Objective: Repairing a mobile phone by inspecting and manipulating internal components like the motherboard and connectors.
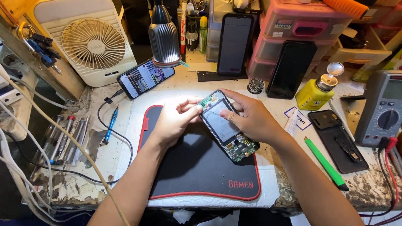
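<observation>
Both hands (pixel 174 121) (pixel 251 117) clamped on an opened phone (pixel 224 125) above black mat (pixel 199 172), cluttered chipped workbench (pixel 94 178)

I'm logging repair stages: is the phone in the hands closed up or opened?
Opened: the phone shows bare circuit boards at both ends, with no back cover fitted.

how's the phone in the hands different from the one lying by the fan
The opened phone is held above the black mat by the left hand and right hand; the lit phone lies on the bench untouched. The opened phone shows bare circuit boards at both ends; the lit phone is closed, with pictures on its screen. Both are slim rectangular handsets.
</observation>
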